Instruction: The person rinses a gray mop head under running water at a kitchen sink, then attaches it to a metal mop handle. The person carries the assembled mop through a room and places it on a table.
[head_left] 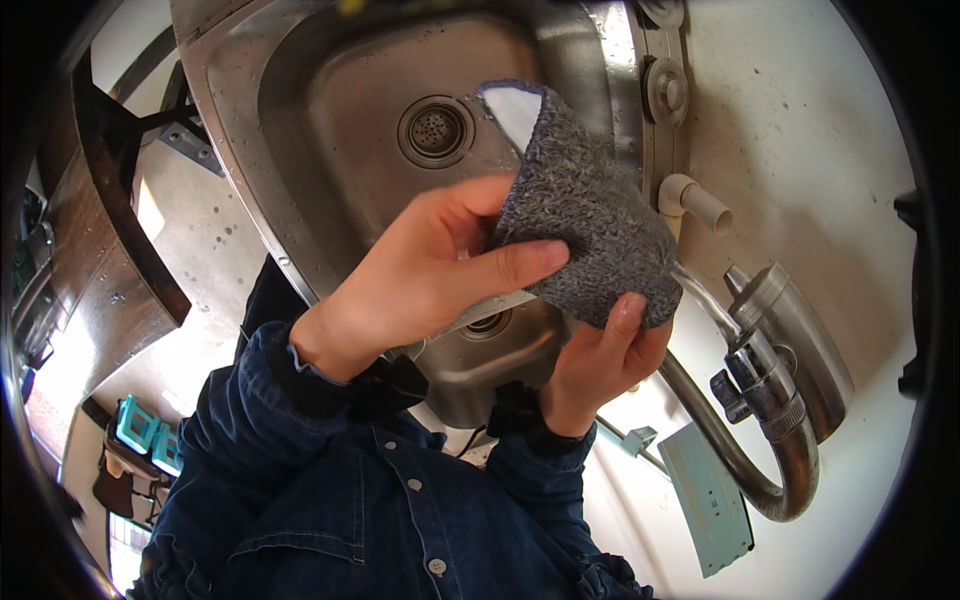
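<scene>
A grey, fluffy cleaning cloth (600,200) with a white underside is stretched between my hands above the steel sink (345,100). My left hand (405,265) pinches its left edge, thumb on the fluffy face and the other fingers behind it. At the cloth's lower right corner, my right hand (608,362) grips with the thumb on top; its remaining fingers are partly hidden. The cloth's upper left corner folds over and shows white. Beyond my left hand lies the round drain (436,132) of the larger basin.
A smaller basin (475,380) sits below my hands. To the right stand a curved metal faucet (765,375), a steel canister-like fitting (805,350) and a white pipe stub (695,203). A pale green panel (705,500) is lower right. A dark wooden table (85,250) is at left.
</scene>
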